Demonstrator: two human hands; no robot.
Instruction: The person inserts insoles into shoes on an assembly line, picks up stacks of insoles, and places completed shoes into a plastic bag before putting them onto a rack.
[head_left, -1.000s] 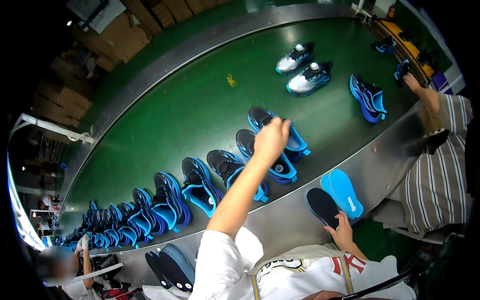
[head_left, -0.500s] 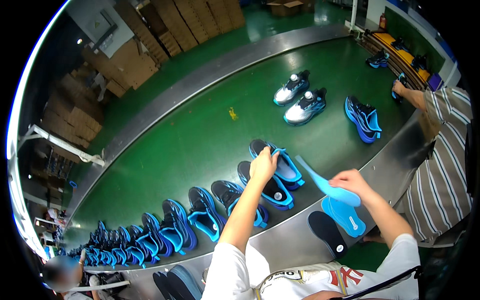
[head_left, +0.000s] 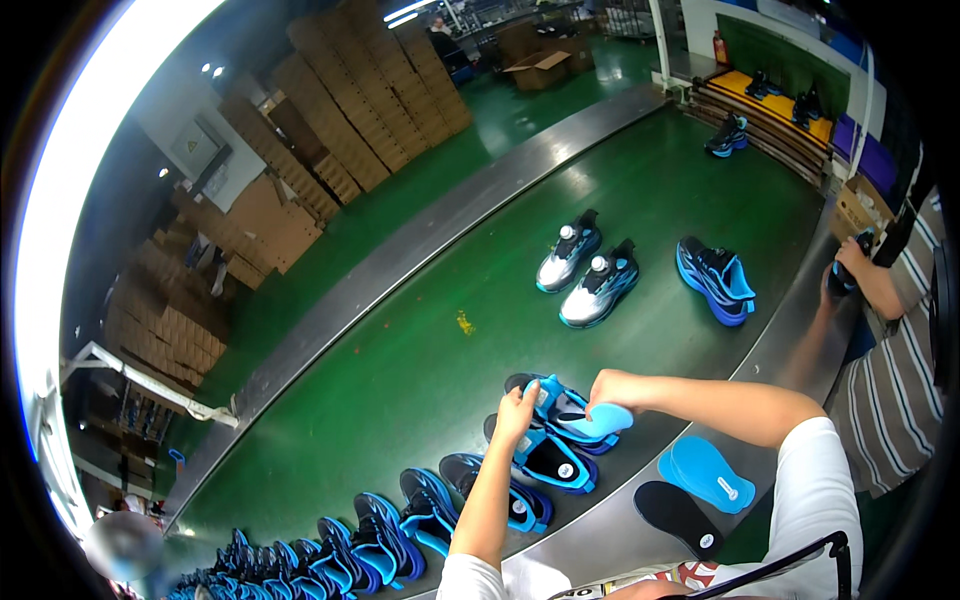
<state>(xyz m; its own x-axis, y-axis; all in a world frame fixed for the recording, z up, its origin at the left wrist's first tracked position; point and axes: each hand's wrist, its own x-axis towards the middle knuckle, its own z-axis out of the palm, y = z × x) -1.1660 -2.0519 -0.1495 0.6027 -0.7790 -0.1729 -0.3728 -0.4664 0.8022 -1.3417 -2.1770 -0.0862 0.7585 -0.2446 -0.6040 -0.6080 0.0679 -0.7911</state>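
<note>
My left hand (head_left: pixel 516 412) is closed on the tongue of a black and blue sneaker (head_left: pixel 548 394), pulling its opening wide. In my right hand (head_left: pixel 614 388) is a light blue insole (head_left: pixel 606 420), its front end pointing into that sneaker's opening and its heel still outside. Right beside it stands a second sneaker (head_left: pixel 572 482), a dark insole with a round white mark showing inside. On the metal edge near my right arm lie a small stack of blue insoles (head_left: pixel 705 470) and a black insole (head_left: pixel 676 518).
A long row of similar sneakers (head_left: pixel 375 535) runs along the green belt (head_left: pixel 400 380) to the lower left. Farther up stand two silver-toed sneakers (head_left: pixel 600 290) and a single blue one (head_left: pixel 716 280). A co-worker in a striped shirt (head_left: pixel 880 400) holds a shoe at the right.
My right hand has brought the blue insole leftward from above the metal edge into the sneaker's opening. My left hand keeps its hold on the sneaker. The view has tilted upward.
</note>
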